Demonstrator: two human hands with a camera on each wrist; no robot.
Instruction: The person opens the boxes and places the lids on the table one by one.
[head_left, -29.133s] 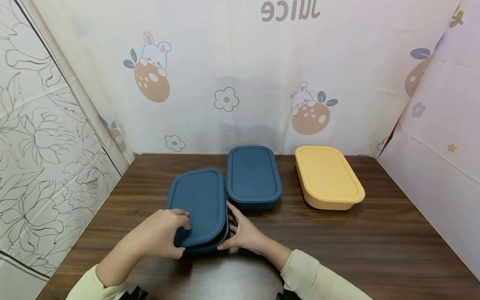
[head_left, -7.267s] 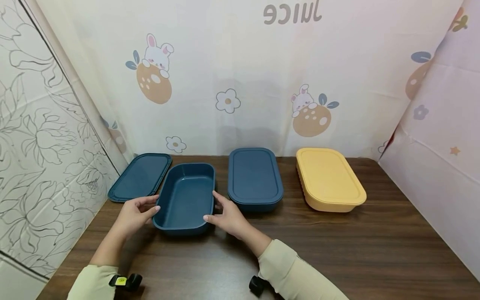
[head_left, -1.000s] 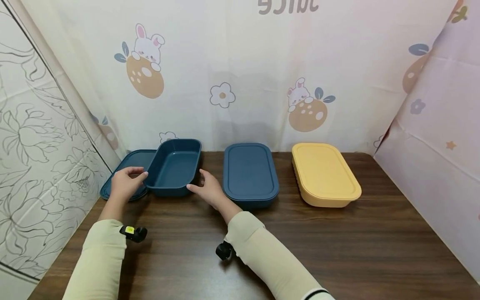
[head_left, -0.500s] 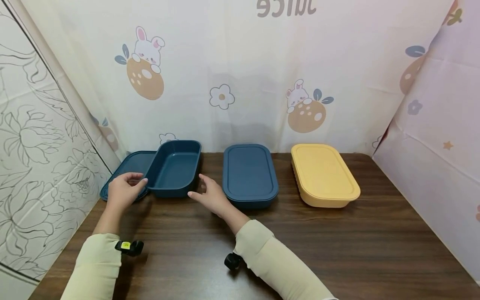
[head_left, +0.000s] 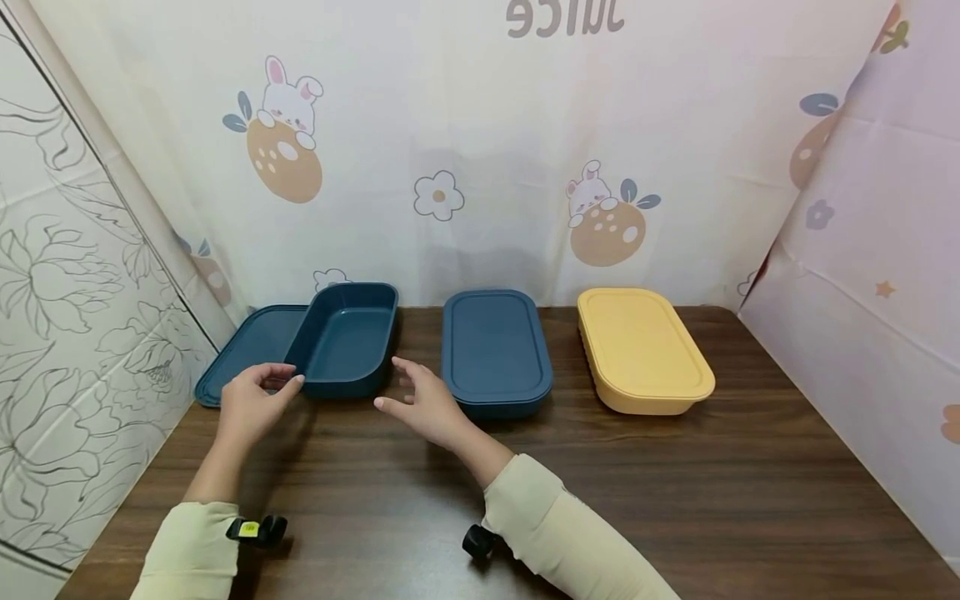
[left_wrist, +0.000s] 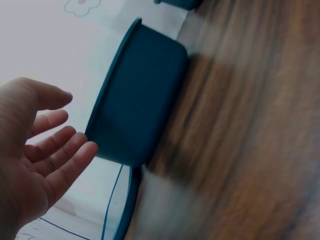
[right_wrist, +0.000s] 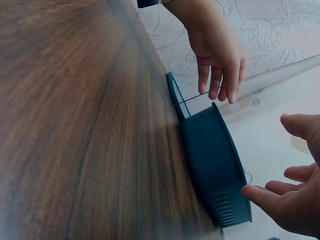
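Wood table (head_left: 675, 500) is sitting against a bunny curtain (head_left: 360, 167). From my remote seat I'm seeing the left hand (head_left: 253, 408) and right hand (head_left: 431, 410) easing off the open blue box (head_left: 341, 389), fingers loose, gripping nothing. It's sitting back left by a lid (head_left: 255, 337), so I'm guessing it's placed.

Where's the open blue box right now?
In the head view, the open blue box stands on the left side of the table near the back cloth, between the loose blue lid and the lidded blue box.

relaxed fingers (left_wrist: 72, 166) near a dark blue box (left_wrist: 140, 95) on a brown wooden table (left_wrist: 245, 125)
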